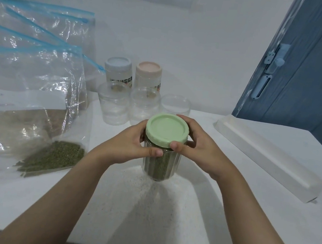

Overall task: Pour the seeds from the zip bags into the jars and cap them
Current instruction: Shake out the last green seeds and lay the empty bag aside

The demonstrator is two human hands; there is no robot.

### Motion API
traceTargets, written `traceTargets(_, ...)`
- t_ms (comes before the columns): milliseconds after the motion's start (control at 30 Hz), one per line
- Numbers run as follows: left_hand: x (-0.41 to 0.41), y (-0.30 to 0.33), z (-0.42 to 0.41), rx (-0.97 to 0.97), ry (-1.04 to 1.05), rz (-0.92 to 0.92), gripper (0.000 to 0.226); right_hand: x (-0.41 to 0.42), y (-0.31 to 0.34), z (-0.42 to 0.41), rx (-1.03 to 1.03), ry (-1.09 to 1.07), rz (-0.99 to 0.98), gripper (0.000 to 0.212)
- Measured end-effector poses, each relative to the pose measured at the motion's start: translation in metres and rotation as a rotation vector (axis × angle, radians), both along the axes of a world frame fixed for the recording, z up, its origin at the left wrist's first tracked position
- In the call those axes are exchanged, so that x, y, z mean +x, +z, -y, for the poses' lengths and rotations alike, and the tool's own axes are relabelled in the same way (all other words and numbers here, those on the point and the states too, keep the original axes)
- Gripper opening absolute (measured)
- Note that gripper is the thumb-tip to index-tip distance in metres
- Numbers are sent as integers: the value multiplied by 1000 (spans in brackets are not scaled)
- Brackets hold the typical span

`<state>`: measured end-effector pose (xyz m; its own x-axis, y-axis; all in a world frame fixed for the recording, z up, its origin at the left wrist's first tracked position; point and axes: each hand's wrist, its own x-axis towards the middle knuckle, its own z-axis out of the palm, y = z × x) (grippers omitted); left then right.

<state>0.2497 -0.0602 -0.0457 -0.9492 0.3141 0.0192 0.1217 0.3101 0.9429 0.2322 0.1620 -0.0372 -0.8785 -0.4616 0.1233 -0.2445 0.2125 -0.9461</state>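
Head view: a clear jar (160, 164) filled with green seeds stands upright at the centre of the white bench (224, 224). The left hand (130, 144) wraps its body; the right hand (198, 145) grips the green lid (166, 129) sitting on its mouth. Left of it lie zip bags (30, 91), the nearest holding green seeds (56, 155). Behind stand three uncapped empty jars (115, 105) and two capped jars (117, 70).
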Motion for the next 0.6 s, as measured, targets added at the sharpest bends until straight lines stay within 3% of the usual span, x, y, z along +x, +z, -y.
traceTargets(133, 5, -2, -4, 21, 12, -16, 85, 12, -2, 7, -28, -27, -70, 58)
traceTargets(267, 18, -3, -23, 207, 91, 44, 97, 26, -13, 32, -334, -227, 61, 41)
traceTargets(333, 22, -4, -40, 327, 234, 33, 76, 29, -14, 40, -356, -330, 61, 39)
traceTargets(433, 29, 8, -65, 482, 423, -2, 27, 33, -1, 41, -360, -393, 24, 34)
traceTargets(600, 14, 60, -86, 562, 537, -181, 15, 21, 47, 41, -473, -481, -124, 36)
